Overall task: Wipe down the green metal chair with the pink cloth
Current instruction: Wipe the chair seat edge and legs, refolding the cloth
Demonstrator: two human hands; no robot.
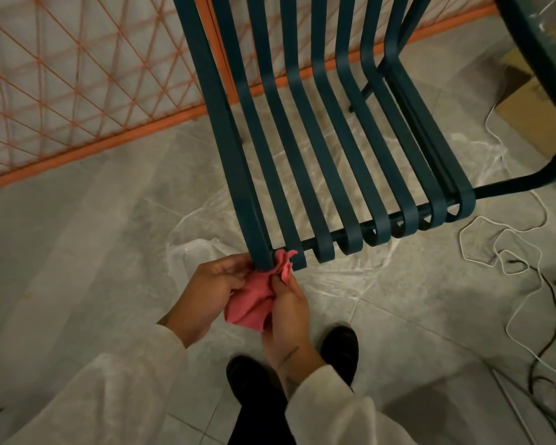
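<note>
The green metal chair (pixel 318 149) fills the upper middle of the head view, its curved slats running down to curled front ends. The pink cloth (pixel 254 306) is bunched under the front end of the leftmost slat, with a corner poking up between the first two slats. My left hand (pixel 206 293) grips the cloth from the left, fingers touching the slat's tip. From the right, my right hand (pixel 286 313) pinches the same cloth just below the slat ends.
An orange mesh fence (pixel 77 85) runs along the upper left. Clear plastic sheeting (pixel 344 271) lies on the tiled floor under the chair. White and black cables (pixel 520 268) trail at the right near a cardboard box (pixel 527 114). My black shoes (pixel 337 348) stand below.
</note>
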